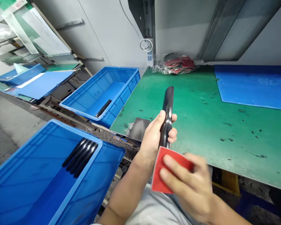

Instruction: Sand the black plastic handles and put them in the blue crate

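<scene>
Firmly, my left hand (pixel 152 137) is gripping a glossy black bar (pixel 166 125), while my right hand (pixel 192 181) is holding a red square pad (pixel 158 162) over the bar's near end. For even contact, I should be pressing the pad lightly with flat fingers, following the curve, and leaving my left fingers clear of its edge. My left thumb is lying along the bar, its fingertips curling round the other side; two right fingers are stretching across the pad, their thumb hiding from view. Just left of my left hand, a dark grey plate (pixel 139 128) is lying on the green tabletop (pixel 196 125); farther left, more black bars (pixel 80 156) are resting in a blue crate (pixel 95 193).
</scene>
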Motion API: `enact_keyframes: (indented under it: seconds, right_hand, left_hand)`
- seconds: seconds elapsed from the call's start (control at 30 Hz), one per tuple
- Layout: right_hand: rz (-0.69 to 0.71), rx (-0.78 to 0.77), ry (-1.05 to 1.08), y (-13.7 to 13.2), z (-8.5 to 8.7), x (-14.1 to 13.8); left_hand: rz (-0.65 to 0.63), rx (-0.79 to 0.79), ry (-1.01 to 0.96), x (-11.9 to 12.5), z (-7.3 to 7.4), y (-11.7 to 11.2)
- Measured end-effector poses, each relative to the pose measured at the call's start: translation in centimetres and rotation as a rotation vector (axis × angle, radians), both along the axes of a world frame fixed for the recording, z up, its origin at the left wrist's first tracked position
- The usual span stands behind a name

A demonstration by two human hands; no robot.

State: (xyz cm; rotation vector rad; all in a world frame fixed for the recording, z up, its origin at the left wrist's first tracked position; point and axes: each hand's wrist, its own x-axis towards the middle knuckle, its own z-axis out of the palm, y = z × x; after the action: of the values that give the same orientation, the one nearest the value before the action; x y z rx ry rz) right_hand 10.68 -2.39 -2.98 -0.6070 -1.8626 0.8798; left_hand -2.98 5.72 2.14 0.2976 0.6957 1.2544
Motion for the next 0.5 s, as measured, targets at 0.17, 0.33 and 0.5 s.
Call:
enact_keyframes:
  seconds: [0.17,0.33,0.5]
  right_hand:
    - [-0.225,0.496,-0.17,-0.6,-2.8,1.6]
    - [-0.625,0.419,-0.148,1.1,-2.9,3.7]
    - [-0.765,0.467,-0.23,3.2,-0.7,3.6]
  left_hand:
    - [0.023,0.237,0.314,-0.9,-1.3,-0.7]
    - [-0.085,0.289,0.527,-1.5,-2.1,-2.8]
    - [-0.135,0.335,0.576,-1.5,-2.1,-4.7]
